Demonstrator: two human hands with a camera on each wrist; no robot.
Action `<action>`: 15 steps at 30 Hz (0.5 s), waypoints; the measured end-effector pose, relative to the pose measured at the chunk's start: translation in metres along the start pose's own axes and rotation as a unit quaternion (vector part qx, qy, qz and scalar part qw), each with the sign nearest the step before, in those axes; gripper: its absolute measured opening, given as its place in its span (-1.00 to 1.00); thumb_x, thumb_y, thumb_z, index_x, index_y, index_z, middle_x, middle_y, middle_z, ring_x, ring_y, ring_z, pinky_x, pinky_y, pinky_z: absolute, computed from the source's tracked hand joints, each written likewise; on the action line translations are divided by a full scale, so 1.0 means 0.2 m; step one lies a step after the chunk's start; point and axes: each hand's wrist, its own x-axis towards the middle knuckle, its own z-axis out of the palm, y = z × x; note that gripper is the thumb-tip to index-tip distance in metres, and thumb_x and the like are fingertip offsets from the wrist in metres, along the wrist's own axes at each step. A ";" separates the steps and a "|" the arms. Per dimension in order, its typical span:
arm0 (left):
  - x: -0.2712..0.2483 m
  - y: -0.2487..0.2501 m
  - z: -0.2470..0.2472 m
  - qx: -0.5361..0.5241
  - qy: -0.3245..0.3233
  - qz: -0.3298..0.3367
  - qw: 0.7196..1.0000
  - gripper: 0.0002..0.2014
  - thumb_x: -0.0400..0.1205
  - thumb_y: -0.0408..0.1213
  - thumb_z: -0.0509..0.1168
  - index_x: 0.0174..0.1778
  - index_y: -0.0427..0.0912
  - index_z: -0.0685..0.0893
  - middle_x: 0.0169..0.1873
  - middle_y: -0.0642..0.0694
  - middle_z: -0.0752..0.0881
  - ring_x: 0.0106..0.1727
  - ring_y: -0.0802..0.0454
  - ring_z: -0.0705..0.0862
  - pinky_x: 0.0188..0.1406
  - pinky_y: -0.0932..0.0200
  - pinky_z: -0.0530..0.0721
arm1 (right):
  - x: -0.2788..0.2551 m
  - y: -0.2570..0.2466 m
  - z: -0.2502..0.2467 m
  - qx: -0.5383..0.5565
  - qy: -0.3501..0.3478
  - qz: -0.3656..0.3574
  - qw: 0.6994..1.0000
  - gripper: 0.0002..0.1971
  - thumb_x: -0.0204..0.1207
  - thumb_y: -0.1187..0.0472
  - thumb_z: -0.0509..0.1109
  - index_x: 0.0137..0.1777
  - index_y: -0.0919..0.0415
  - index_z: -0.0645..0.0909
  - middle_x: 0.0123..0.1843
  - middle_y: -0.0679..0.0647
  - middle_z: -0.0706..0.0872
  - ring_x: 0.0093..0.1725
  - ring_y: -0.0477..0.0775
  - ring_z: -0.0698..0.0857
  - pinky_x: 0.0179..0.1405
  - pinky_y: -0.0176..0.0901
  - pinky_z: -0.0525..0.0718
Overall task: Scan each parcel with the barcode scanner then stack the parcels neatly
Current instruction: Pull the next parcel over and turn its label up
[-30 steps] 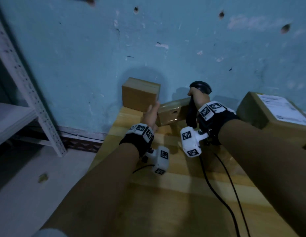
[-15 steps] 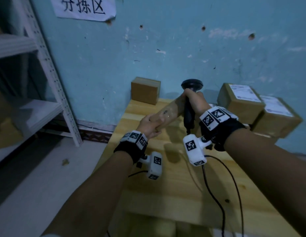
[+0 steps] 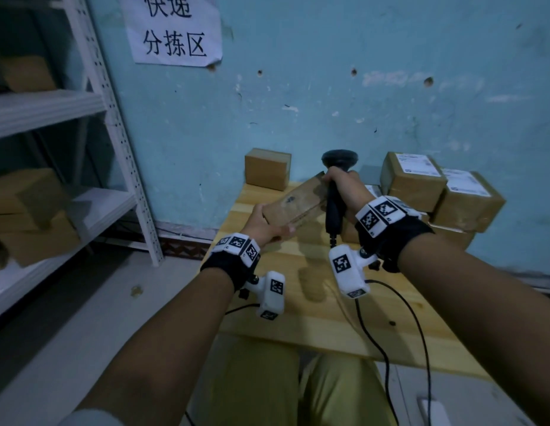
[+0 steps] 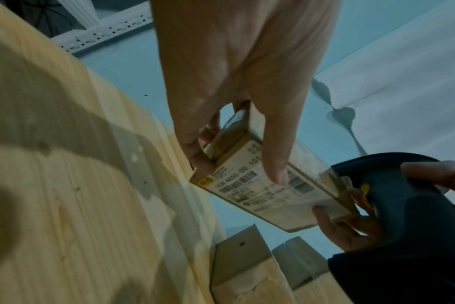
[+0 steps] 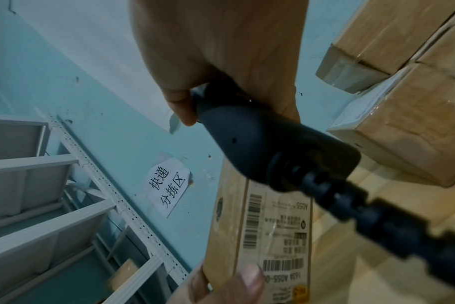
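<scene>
Here I have the flat parcel [image 3: 293,202] lifted off the table [image 3: 322,315], near the middle of the head view; my left hand [image 3: 263,227] pinches its lower-left end, thumb laid across the label [image 4: 262,191] and the other fingers [image 4: 195,156] curled behind the end; my right hand [image 3: 344,187] is wrapped tight round the grip of the barcode scanner [image 3: 334,207] and also touches the parcel's upper-right end. The parcel's long axis runs from lower left up to upper right, straight from one hand to the other, so the scanner sits at its far end rather than facing the label; the label faces down and toward me, seen in both wrist views with barcodes along its length. I judge the scan not yet made: the scanner head points up toward the wall, so either it tips down or the parcel turns. Other parcels [image 3: 439,192] are piled at the right by the wall, well apart; one small box [image 3: 267,169] stands alone at the table's far edge.
</scene>
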 end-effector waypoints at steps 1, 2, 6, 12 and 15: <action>-0.02 0.00 -0.01 0.009 0.006 0.007 1.000 -0.29 0.42 -0.51 0.48 0.43 -0.20 0.29 0.33 -0.23 0.45 0.33 -0.22 0.50 0.24 -0.15 0.64 | -0.02 -0.01 0.00 0.004 0.000 -0.001 1.000 -0.35 0.02 -0.01 0.33 0.14 0.24 0.36 -0.07 0.20 0.55 0.05 0.31 0.63 0.18 0.24 0.62; -0.03 0.00 -0.02 0.010 0.018 0.013 1.000 -0.26 0.43 -0.54 0.46 0.47 -0.21 0.25 0.37 -0.24 0.44 0.33 -0.21 0.50 0.25 -0.12 0.63 | -0.04 -0.01 -0.01 0.013 -0.002 -0.003 1.000 -0.38 0.04 0.01 0.33 0.13 0.24 0.36 -0.14 0.17 0.54 -0.01 0.29 0.61 0.12 0.21 0.63; -0.06 0.03 -0.08 -0.023 0.069 0.036 0.997 -0.30 0.45 -0.48 0.46 0.47 -0.28 0.28 0.38 -0.28 0.51 0.32 -0.16 0.56 0.25 -0.04 0.62 | -0.06 0.01 -0.03 0.017 0.000 0.014 1.000 -0.34 0.06 0.05 0.32 0.19 0.32 0.37 -0.25 0.14 0.49 -0.17 0.21 0.56 -0.05 0.10 0.54; -0.10 0.08 -0.14 -0.006 0.063 0.050 0.997 -0.40 0.47 -0.42 0.46 0.42 -0.34 0.42 0.38 -0.33 0.54 0.40 -0.19 0.54 0.25 0.06 0.58 | -0.04 0.13 -0.04 0.025 -0.004 0.033 0.999 -0.54 -0.09 0.03 0.33 -0.17 0.23 0.43 -0.34 0.11 0.49 -0.32 0.14 0.52 -0.06 0.07 0.49; -0.11 0.05 -0.14 0.001 0.059 0.048 0.997 -0.40 0.48 -0.42 0.45 0.43 -0.34 0.40 0.36 -0.35 0.55 0.37 -0.21 0.57 0.21 0.07 0.59 | -0.07 0.13 -0.03 0.039 -0.008 0.036 0.999 -0.57 0.00 0.08 0.31 -0.10 0.21 0.40 -0.34 0.11 0.49 -0.34 0.12 0.52 -0.09 0.02 0.48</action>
